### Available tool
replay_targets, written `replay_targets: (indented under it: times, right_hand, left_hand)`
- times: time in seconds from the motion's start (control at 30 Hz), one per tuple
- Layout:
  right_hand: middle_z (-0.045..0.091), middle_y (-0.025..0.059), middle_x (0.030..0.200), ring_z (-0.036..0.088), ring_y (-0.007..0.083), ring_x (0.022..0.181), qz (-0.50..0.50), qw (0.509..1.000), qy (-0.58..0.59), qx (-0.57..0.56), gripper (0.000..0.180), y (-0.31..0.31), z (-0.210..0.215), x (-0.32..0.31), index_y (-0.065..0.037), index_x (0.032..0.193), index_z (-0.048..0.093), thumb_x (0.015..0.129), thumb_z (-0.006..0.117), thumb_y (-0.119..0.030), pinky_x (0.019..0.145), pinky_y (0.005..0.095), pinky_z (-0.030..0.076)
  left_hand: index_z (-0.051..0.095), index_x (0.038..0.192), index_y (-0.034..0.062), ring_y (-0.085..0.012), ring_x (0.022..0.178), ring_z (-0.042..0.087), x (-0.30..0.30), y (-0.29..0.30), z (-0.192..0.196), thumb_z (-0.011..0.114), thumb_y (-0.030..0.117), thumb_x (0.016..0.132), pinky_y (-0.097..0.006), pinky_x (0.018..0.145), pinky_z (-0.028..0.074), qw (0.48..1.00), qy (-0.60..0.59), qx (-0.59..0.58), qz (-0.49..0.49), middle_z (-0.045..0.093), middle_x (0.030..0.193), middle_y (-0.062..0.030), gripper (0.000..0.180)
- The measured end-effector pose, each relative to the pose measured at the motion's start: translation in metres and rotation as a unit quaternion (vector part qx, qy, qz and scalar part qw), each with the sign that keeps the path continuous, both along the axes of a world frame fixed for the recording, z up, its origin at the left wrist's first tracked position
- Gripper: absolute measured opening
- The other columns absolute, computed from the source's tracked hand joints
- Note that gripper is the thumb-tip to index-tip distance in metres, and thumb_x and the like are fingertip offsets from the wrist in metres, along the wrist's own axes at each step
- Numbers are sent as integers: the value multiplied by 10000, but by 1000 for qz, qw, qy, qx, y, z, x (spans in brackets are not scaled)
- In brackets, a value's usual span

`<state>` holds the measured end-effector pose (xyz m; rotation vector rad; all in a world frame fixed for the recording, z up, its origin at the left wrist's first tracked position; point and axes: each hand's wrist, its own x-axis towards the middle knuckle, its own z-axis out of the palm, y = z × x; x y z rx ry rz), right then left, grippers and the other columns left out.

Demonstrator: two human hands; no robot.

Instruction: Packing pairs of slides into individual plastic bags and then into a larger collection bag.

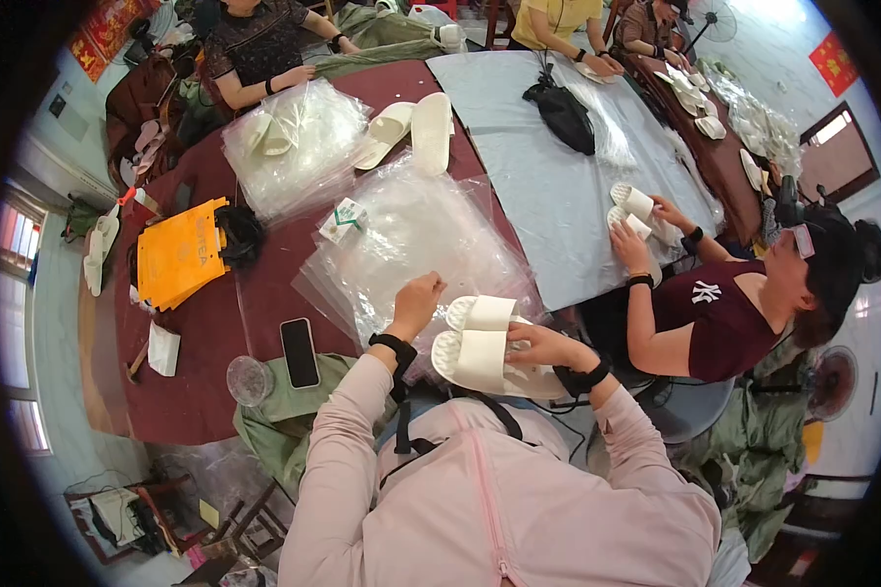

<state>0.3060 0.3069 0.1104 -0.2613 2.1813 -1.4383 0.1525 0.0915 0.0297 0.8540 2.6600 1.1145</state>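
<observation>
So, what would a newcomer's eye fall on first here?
Probably the white slippers low in the middle, held in the right hand close to the pink jacket. Next, the bright yellow packaging toward the left of the dark red table, and the shiny clear plastic piled in front of the person.

The slippers [482,360] look matt, perhaps foam; the plastic bags [431,230] glossy.

Two white open-toed slippers [482,344], held together side by side, point left.
</observation>
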Motion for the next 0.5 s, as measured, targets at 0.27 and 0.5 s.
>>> replay_targets:
  times: [0.27, 0.5]
  right_hand:
    - [518, 132, 1217, 505, 286, 1111, 33, 996, 68, 43, 341, -10, -10, -17, -41, 1101, 611, 774, 644, -134, 952, 340, 377]
    - [478, 102, 1290, 420, 221, 1203, -52, 998, -47, -2, 359, 26, 6, 3, -41, 1140, 598, 792, 628, -125, 1012, 323, 308]
  left_hand:
    - [612, 840, 62, -335, 766, 588, -8, 6, 10, 543, 213, 845, -413, 665, 470, 1000, -8, -10, -20, 624, 832, -139, 166]
    - [654, 907, 127, -305, 899, 568, 1, 28, -4, 594, 240, 817, -429, 763, 436, 995, -58, -35, -72, 616, 940, -127, 157]
